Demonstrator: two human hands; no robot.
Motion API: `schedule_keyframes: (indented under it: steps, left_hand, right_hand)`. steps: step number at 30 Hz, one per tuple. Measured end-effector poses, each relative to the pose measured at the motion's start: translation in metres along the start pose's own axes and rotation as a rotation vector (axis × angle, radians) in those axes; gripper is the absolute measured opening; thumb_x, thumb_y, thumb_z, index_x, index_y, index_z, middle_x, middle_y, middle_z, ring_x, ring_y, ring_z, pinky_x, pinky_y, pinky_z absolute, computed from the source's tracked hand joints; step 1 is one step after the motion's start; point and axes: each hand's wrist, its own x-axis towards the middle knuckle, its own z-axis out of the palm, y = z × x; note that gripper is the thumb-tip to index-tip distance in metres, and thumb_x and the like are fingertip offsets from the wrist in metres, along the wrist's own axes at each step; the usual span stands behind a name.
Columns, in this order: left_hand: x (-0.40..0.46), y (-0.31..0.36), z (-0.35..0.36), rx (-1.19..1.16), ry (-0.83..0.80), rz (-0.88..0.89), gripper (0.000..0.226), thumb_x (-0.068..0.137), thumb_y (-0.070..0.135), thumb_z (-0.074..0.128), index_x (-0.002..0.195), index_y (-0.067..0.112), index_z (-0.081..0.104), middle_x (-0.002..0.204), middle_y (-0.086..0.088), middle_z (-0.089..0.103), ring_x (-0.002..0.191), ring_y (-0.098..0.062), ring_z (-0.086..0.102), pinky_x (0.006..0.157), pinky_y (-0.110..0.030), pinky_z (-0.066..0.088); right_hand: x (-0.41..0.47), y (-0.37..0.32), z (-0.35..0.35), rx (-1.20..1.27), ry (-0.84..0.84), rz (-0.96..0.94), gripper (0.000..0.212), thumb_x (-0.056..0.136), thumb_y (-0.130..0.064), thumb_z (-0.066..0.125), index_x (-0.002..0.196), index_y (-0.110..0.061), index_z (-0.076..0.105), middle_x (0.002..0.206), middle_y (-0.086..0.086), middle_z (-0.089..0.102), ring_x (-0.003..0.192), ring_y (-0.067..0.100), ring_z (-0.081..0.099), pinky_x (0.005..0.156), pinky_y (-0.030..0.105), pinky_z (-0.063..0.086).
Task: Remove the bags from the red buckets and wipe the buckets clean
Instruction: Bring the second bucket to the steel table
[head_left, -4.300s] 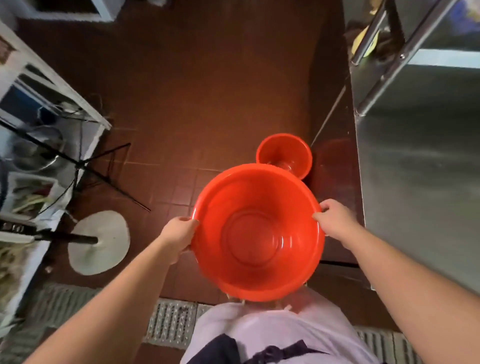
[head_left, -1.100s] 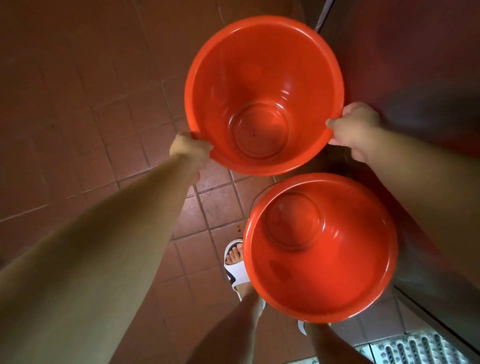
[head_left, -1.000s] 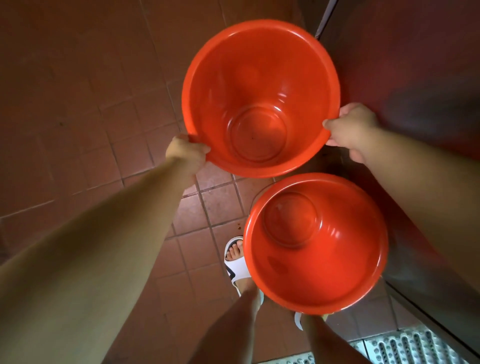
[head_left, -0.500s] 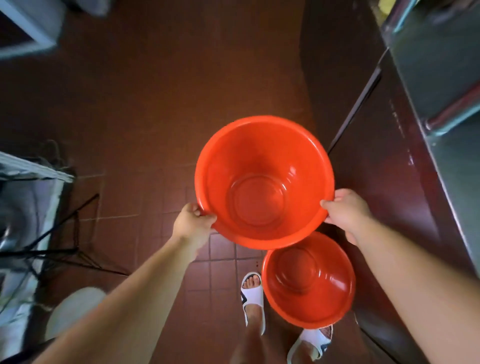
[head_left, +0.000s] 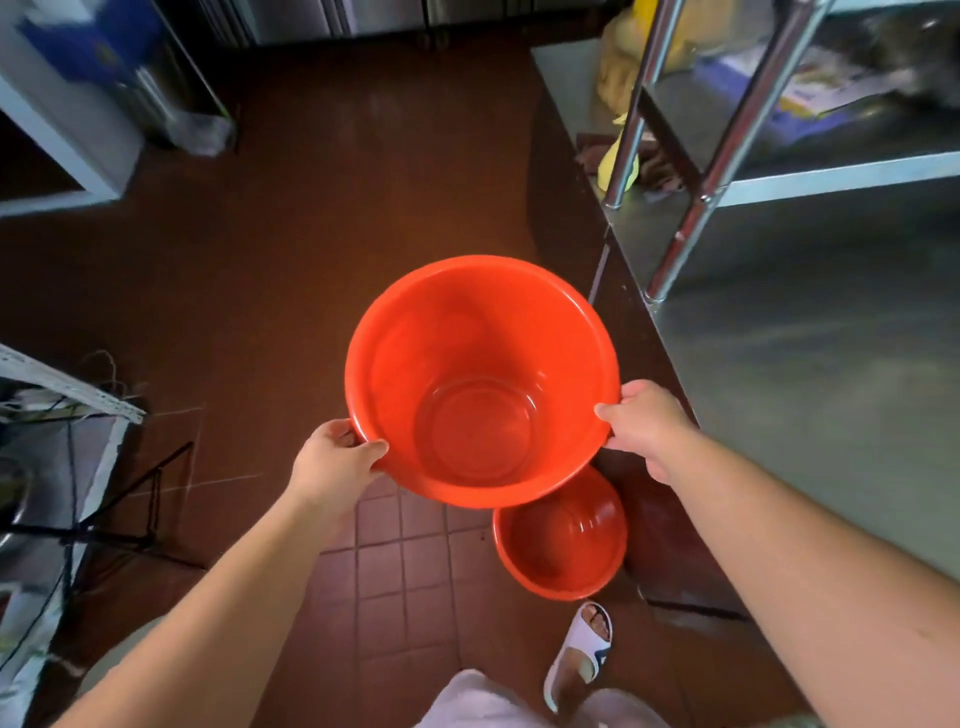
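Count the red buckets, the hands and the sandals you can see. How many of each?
Red buckets: 2, the held bucket and the floor bucket
Hands: 2, the left hand and the right hand, both gripping the held bucket's rim
White sandals: 1
Total: 5

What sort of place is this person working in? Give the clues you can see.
Probably a commercial kitchen or its back room. Clues: a steel worktop with a steel shelf rack above it, a red-brown tiled floor, and two red buckets, one held in both hands.
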Motion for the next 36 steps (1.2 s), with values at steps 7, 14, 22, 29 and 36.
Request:
schedule_keyframes:
  steps: [7,14,22,29,36]
  left_hand:
    - [-0.049,0.049,-0.023,0.025,-0.229,0.155,0.013,0.088,0.005,0.074,0.097,0.014,0.074,0.095,-0.004,0.081,0.089,-0.018,0.079,0.076,-0.033,0.063]
    - [-0.105,0.115,-0.012,0.043,-0.4,0.282,0.012,0.092,0.005,0.074,0.103,0.009,0.073,0.104,-0.008,0.077,0.096,-0.021,0.077,0.076,-0.028,0.063]
    - [-0.203,0.151,0.065,0.094,-0.599,0.388,0.016,0.095,-0.001,0.07,0.111,0.001,0.071,0.111,-0.015,0.074,0.103,-0.029,0.074,0.086,-0.037,0.062]
    - [-0.32,0.155,0.178,0.181,-0.775,0.49,0.006,0.093,0.0,0.071,0.094,0.003,0.074,0.104,-0.018,0.077,0.092,-0.029,0.075,0.088,-0.041,0.063]
    - [-0.452,0.127,0.31,0.226,-0.927,0.49,0.012,0.094,-0.003,0.069,0.106,-0.001,0.072,0.11,-0.018,0.077,0.093,-0.028,0.075,0.094,-0.041,0.061]
  right_hand:
    - [-0.107,-0.007,-0.051,0.134,0.131,0.032,0.012,0.092,-0.005,0.068,0.087,-0.014,0.063,0.102,0.011,0.072,0.087,0.026,0.073,0.069,0.041,0.063]
    - [-0.203,-0.015,-0.119,0.34,0.244,0.025,0.012,0.097,-0.002,0.064,0.094,-0.012,0.058,0.098,0.004,0.069,0.082,0.014,0.068,0.058,0.029,0.054]
    - [-0.288,0.037,-0.22,0.511,0.451,0.011,0.021,0.095,-0.001,0.066,0.098,-0.016,0.051,0.116,0.009,0.063,0.108,0.028,0.064,0.083,0.04,0.054]
    - [-0.36,0.126,-0.34,0.609,0.588,0.036,0.017,0.095,-0.001,0.065,0.09,-0.013,0.056,0.097,0.006,0.061,0.083,0.016,0.06,0.073,0.034,0.055]
    - [-0.434,0.229,-0.469,0.647,0.737,0.057,0.014,0.095,-0.002,0.066,0.091,-0.012,0.059,0.092,0.006,0.066,0.079,0.017,0.064,0.068,0.034,0.056]
